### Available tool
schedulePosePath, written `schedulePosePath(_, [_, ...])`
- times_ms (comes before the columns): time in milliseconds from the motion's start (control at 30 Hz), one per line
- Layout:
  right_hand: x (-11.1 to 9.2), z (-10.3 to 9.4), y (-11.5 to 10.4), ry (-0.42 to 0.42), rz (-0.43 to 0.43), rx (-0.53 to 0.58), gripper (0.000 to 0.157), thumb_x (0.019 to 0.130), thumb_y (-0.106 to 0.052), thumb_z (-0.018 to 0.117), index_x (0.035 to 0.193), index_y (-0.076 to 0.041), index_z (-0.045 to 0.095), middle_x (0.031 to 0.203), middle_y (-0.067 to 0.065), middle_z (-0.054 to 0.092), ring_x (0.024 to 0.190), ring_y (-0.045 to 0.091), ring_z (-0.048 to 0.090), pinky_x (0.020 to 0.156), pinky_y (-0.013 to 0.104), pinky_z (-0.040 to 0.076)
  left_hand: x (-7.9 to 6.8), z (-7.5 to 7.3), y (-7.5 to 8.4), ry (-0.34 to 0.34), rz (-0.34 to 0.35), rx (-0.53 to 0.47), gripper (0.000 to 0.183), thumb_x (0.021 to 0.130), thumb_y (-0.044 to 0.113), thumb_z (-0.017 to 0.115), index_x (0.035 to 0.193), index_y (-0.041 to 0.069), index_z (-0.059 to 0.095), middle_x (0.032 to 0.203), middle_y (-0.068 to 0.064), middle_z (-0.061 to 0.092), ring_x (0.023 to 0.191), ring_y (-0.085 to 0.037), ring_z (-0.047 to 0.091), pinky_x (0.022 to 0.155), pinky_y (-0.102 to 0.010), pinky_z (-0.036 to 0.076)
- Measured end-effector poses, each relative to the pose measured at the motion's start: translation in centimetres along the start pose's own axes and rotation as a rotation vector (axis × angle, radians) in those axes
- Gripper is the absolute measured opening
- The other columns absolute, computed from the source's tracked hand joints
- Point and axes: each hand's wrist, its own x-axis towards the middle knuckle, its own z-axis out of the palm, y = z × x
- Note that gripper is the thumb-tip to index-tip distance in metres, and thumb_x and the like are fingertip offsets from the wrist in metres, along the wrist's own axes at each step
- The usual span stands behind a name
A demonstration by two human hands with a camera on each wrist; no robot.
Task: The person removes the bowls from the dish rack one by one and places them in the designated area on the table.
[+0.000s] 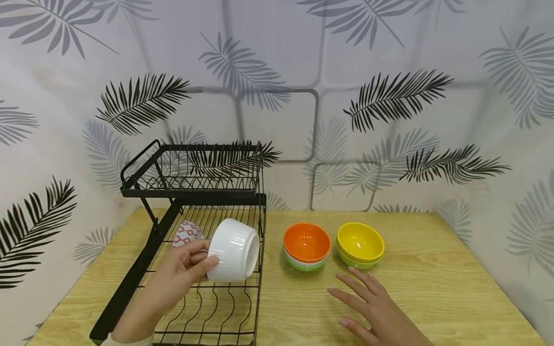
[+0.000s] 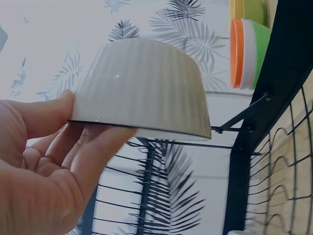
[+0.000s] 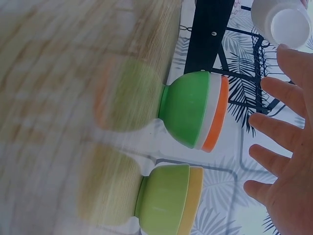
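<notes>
My left hand (image 1: 175, 278) grips a white ribbed bowl (image 1: 231, 250) by its rim, thumb on one side and fingers on the other. The bowl is tipped on its side over the lower rack, its foot facing right. In the left wrist view the thumb and curled fingers pinch the edge of the bowl (image 2: 142, 88). Behind this hand, a bowl with a red diamond pattern (image 1: 188, 233) leans in the rack. My right hand (image 1: 376, 307) hovers over the table with fingers spread, holding nothing, just in front of the yellow bowl (image 1: 360, 241).
The black two-tier dish rack (image 1: 190, 194) stands on the left of the wooden table (image 1: 433, 274). An orange bowl (image 1: 306, 242) sits stacked on a white and a green one, right of the rack. The yellow bowl rests in a light green bowl (image 1: 359, 264). A leaf-patterned cloth hangs behind.
</notes>
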Motion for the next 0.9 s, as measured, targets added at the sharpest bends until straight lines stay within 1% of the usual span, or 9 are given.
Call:
schedulePosePath(100, [0.0, 0.0, -0.1, -0.01, 0.01, 0.001, 0.053, 0.088, -0.035, 0.068, 0.137, -0.025, 0.053, 0.145, 0.002, 0.045, 0.138, 0.025, 0.03, 0.118, 0.023, -0.001, -0.2, 0.3, 0.6, 0.005, 0.023, 0.098, 0.04, 0.095, 0.011, 0.059, 0.126, -0.013, 0.051, 0.111, -0.026, 0.065, 0.097, -0.025, 0.067, 0.081, -0.03, 0.057])
schedulePosePath(200, [0.0, -0.1, -0.1, -0.017, 0.016, 0.0, 0.053, 0.087, -0.035, 0.068, 0.137, -0.026, 0.052, 0.145, 0.002, 0.045, 0.138, 0.025, 0.031, 0.118, 0.023, -0.001, -0.4, 0.6, 1.1, -0.005, 0.037, 0.168, 0.037, 0.094, 0.011, 0.06, 0.124, -0.011, 0.055, 0.108, -0.022, 0.068, 0.094, -0.023, 0.068, 0.079, -0.028, 0.057])
schedulePosePath(267, [0.1, -0.1, -0.2, -0.021, 0.019, -0.003, 0.053, 0.088, -0.035, 0.068, 0.137, -0.027, 0.052, 0.145, 0.002, 0.045, 0.137, 0.026, 0.031, 0.118, 0.023, -0.002, -0.5, 0.8, 1.3, -0.005, 0.048, 0.196, 0.037, 0.093, 0.011, 0.061, 0.123, -0.009, 0.056, 0.107, -0.02, 0.069, 0.091, -0.021, 0.068, 0.077, -0.027, 0.057])
schedulePosePath(400, [0.1, -0.2, -0.3, -0.03, 0.025, -0.005, 0.052, 0.088, -0.036, 0.067, 0.137, -0.026, 0.052, 0.145, 0.002, 0.045, 0.137, 0.025, 0.032, 0.118, 0.023, -0.001, -0.9, 1.4, 1.5, 0.006, 0.102, 0.241, 0.032, 0.093, 0.013, 0.062, 0.119, -0.004, 0.061, 0.107, -0.016, 0.07, 0.089, -0.016, 0.068, 0.075, -0.025, 0.056])
schedulePosePath(467, [0.1, -0.2, -0.3, -0.033, 0.025, -0.003, 0.051, 0.088, -0.036, 0.067, 0.137, -0.025, 0.053, 0.145, 0.002, 0.045, 0.137, 0.025, 0.032, 0.118, 0.023, -0.001, -1.1, 1.8, 1.6, 0.007, 0.15, 0.255, 0.028, 0.093, 0.013, 0.061, 0.117, -0.002, 0.063, 0.109, -0.016, 0.069, 0.093, -0.018, 0.068, 0.078, -0.025, 0.056])
schedulePosePath(533, [0.1, -0.2, -0.3, -0.036, 0.024, -0.002, 0.051, 0.088, -0.036, 0.067, 0.136, -0.024, 0.054, 0.145, 0.002, 0.045, 0.137, 0.025, 0.031, 0.117, 0.023, -0.001, -1.2, 2.1, 1.7, 0.014, 0.177, 0.268, 0.025, 0.092, 0.013, 0.062, 0.114, 0.001, 0.064, 0.11, -0.014, 0.069, 0.096, -0.018, 0.067, 0.08, -0.024, 0.055])
schedulePosePath(633, [0.1, -0.1, -0.3, -0.038, 0.023, -0.001, 0.051, 0.089, -0.035, 0.067, 0.137, -0.025, 0.053, 0.146, 0.002, 0.045, 0.137, 0.025, 0.031, 0.117, 0.023, -0.001, -1.5, 2.7, 1.8, 0.036, 0.201, 0.304, 0.023, 0.091, 0.012, 0.063, 0.112, 0.003, 0.066, 0.111, -0.01, 0.069, 0.1, -0.018, 0.066, 0.083, -0.026, 0.055])
schedulePosePath(733, [0.1, -0.1, -0.2, -0.032, 0.014, -0.002, 0.052, 0.089, -0.035, 0.067, 0.137, -0.025, 0.052, 0.145, 0.002, 0.045, 0.137, 0.025, 0.031, 0.117, 0.024, -0.001, -1.7, 3.1, 2.0, 0.069, 0.209, 0.346, 0.023, 0.089, 0.012, 0.065, 0.111, 0.006, 0.069, 0.111, -0.006, 0.07, 0.102, -0.016, 0.065, 0.085, -0.029, 0.055])
schedulePosePath(900, [0.0, 0.1, -0.2, -0.019, 0.0, 0.001, 0.055, 0.086, -0.032, 0.07, 0.138, -0.026, 0.051, 0.146, 0.002, 0.044, 0.137, 0.026, 0.031, 0.118, 0.025, 0.0, -2.0, 3.9, 1.9, 0.14, 0.26, 0.43, 0.024, 0.086, 0.01, 0.069, 0.109, 0.009, 0.072, 0.111, -0.006, 0.07, 0.105, -0.021, 0.065, 0.087, -0.036, 0.055])
